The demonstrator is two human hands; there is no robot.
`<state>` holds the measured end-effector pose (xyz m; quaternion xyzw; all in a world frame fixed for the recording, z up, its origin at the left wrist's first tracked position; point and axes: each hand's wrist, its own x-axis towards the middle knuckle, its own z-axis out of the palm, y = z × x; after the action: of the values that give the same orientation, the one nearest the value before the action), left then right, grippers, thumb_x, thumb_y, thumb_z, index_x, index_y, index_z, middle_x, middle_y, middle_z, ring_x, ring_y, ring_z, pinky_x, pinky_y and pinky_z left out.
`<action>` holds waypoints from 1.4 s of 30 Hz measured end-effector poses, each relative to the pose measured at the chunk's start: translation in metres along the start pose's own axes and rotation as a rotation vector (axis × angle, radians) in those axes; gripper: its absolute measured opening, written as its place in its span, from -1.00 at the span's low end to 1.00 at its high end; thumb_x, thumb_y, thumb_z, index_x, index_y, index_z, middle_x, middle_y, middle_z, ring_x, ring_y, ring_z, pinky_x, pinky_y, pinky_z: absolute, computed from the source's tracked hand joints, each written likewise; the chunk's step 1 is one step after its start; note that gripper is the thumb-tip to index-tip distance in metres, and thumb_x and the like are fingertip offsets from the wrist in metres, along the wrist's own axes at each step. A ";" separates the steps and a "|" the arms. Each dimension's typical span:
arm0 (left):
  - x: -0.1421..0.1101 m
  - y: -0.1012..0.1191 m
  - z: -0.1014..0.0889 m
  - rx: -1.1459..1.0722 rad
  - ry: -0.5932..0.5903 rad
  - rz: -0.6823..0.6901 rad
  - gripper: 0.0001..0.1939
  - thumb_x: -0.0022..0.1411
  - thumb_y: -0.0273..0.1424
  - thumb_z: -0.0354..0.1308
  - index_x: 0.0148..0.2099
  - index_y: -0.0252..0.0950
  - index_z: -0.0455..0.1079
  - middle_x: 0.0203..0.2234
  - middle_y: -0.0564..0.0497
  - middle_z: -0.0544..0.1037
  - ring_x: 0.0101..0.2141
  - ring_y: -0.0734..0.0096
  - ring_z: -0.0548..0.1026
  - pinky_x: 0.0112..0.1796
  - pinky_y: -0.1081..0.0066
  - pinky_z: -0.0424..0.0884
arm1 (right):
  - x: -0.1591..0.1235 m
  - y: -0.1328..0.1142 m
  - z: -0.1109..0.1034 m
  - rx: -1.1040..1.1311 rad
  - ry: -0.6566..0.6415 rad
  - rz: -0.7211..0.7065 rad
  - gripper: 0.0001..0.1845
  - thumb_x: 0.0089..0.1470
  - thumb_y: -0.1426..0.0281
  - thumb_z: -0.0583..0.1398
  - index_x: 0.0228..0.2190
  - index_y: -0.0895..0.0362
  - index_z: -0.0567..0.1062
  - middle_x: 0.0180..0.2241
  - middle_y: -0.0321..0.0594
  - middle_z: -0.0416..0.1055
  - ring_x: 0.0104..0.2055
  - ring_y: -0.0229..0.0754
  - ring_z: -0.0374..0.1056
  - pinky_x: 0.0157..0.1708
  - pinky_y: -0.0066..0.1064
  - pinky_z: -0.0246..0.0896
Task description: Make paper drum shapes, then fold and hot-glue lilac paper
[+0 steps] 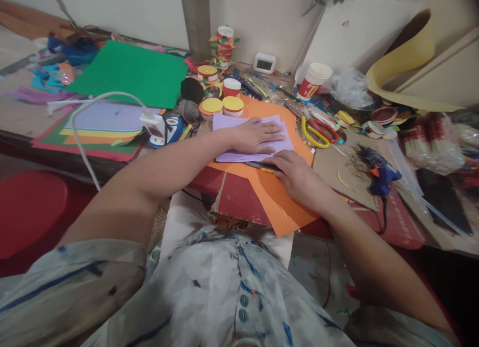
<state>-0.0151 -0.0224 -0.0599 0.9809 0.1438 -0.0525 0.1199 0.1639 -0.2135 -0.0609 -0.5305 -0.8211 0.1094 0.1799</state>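
Note:
My left hand (258,136) lies flat, fingers stretched, on a small stack of light purple paper (228,150). At the near edge of that stack, my right hand (294,175) curls its fingers around a thin dark tool with a yellow part (267,170). Most of this tool is hidden by the hand and paper, so its exact kind is unclear. Beneath the purple stack spreads a large orange sheet (275,207), its near corner hanging past the table edge.
Yellow-topped round tubs (232,105) stand behind the paper. Scissors with yellow handles (314,135) and a blue glue gun (383,177) lie to the right. At left are a green sheet (130,70), a power strip (168,130) with a white cable, and a red stool (32,207).

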 end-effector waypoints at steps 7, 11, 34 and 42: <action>0.000 -0.001 0.002 -0.016 0.039 0.024 -0.15 0.59 0.09 -0.18 0.73 -0.17 0.10 0.72 -0.04 -0.03 0.70 -0.01 -0.12 0.60 -0.09 -0.24 | 0.006 -0.011 0.000 0.012 -0.041 0.009 -0.48 0.39 0.55 0.07 0.22 0.10 0.62 0.21 0.16 0.52 0.29 0.27 0.39 0.25 0.23 0.40; 0.000 -0.001 0.002 -0.021 0.046 0.023 -0.18 0.59 0.07 -0.16 0.73 -0.08 0.11 0.72 0.03 0.00 0.70 0.01 -0.10 0.59 -0.09 -0.20 | 0.011 -0.015 -0.001 0.010 -0.070 0.002 -0.47 0.38 0.56 0.08 0.24 0.11 0.60 0.23 0.18 0.51 0.30 0.27 0.39 0.23 0.21 0.42; 0.005 -0.003 0.004 -0.011 0.039 0.010 -0.19 0.51 -0.05 -0.04 0.72 -0.02 0.12 0.72 0.07 0.00 0.70 0.08 -0.08 0.58 -0.06 -0.16 | 0.026 -0.028 0.020 0.147 0.001 -0.067 -0.50 0.37 0.55 0.07 0.17 0.04 0.63 0.11 0.06 0.50 0.23 0.17 0.35 0.36 0.16 0.31; 0.004 0.000 0.001 -0.010 0.028 0.001 -0.21 0.53 -0.09 -0.05 0.72 0.02 0.11 0.72 0.11 0.01 0.70 0.05 -0.11 0.58 -0.06 -0.16 | 0.026 -0.026 0.022 0.115 0.018 -0.107 -0.50 0.37 0.57 0.06 0.16 0.05 0.62 0.10 0.07 0.50 0.22 0.16 0.34 0.33 0.15 0.32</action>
<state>-0.0117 -0.0213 -0.0614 0.9810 0.1455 -0.0378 0.1227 0.1232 -0.2001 -0.0666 -0.4755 -0.8390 0.1416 0.2233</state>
